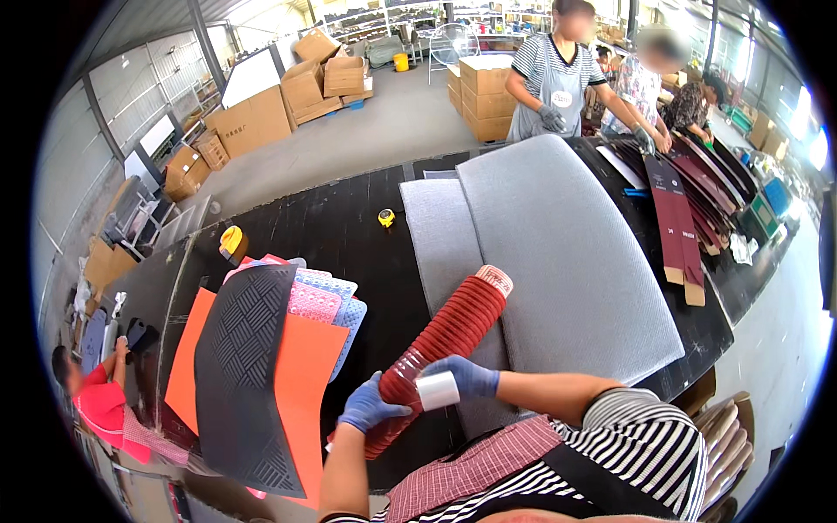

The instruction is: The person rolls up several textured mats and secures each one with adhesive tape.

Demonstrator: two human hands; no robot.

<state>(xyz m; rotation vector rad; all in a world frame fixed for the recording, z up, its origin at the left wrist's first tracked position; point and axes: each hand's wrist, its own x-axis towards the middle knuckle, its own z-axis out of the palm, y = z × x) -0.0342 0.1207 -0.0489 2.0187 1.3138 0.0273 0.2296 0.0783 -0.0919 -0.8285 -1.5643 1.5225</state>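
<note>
Both hands wear blue gloves, and I find each grip closed on something. My left hand (370, 404) is wrapped around the lower end of a red ribbed roll (445, 344), fingers curled tight about it. My right hand (466, 376) is closed over a small white tape roll (437, 390) and presses it against the same red roll, so both hands touch it.

I note that the red ribbed roll lies slanted over the near edge of the black tabletop (349, 218), its upper end resting on the grey mats.

Count, as far as I can see:
- Grey textured mats (558, 253): two, overlapping, in the middle of the tabletop.
- Orange sheet (305, 366): one, at the near left corner.
- Black patterned rubber mat (244, 366): one, lying on the orange sheet.
- Pink and blue mats (327, 301): a small fan under the black one; I cannot tell the exact number.
- Yellow tape measures: two, a small one (386, 218) towards the far edge and a larger one (230, 241) at the left edge.
- Dark red flat cartons (680, 218): a spread pile at the far right; number unclear.

Three other people stand at the far right corner.
</note>
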